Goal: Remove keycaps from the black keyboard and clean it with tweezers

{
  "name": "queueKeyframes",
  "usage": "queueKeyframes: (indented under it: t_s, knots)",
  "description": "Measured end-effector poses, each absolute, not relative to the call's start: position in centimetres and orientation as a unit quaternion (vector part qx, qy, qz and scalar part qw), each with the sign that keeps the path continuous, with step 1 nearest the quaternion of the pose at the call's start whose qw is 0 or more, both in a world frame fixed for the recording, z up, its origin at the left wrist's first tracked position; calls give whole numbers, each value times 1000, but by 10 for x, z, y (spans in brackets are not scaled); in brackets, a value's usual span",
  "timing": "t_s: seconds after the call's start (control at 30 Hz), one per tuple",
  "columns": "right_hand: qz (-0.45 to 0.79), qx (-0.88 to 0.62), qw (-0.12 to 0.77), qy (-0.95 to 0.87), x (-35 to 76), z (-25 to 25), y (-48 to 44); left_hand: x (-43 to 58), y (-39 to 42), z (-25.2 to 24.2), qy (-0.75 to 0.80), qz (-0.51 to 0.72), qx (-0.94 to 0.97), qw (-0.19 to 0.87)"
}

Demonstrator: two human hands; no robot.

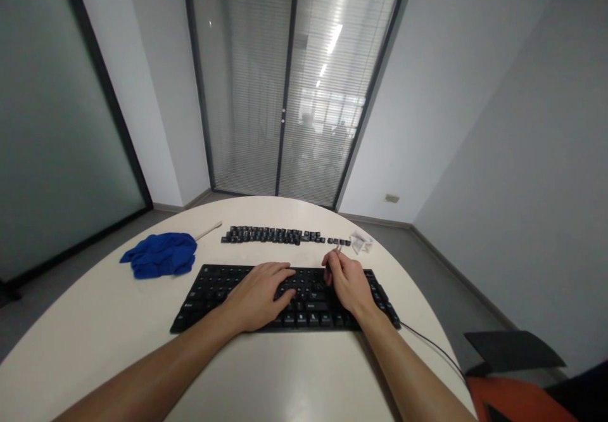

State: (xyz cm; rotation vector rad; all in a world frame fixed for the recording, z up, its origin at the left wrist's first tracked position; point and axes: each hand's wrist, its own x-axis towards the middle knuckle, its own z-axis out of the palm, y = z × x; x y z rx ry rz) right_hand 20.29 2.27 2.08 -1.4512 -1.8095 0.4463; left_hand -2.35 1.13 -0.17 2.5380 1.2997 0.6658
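A black wired keyboard (pixel 308 319) lies on the table, with some keycaps off its upper right part. Flat on its middle rests my left hand (pixel 263 292), fingers stretched out and thumb apart. Over the keyboard's right part, my right hand (pixel 349 279) is closed around a small tool (pixel 338 248) whose thin, light prongs stick up past the fingers. The rest of that tool is mostly hidden, so its kind is unclear. Loose black keycaps (pixel 263 234) stand in rows behind the keyboard.
A crumpled blue cloth (pixel 164 254) lies at the left, beside a thin brush-like stick (pixel 209 230). Small clear plastic bags (pixel 361 242) sit at the back right. The keyboard cable (pixel 434 346) runs over the round white table (pixel 266 371) towards an orange chair (pixel 517 400).
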Motion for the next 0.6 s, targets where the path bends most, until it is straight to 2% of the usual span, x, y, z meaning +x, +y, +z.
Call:
queueKeyframes:
  t_s: [0.3, 0.6]
  knots:
    - [97, -564, 441, -692, 214, 26, 24, -25, 13, -3, 438, 216, 868, 86]
    - [121, -581, 493, -636, 225, 24, 29, -25, 13, -3, 435, 223, 869, 82]
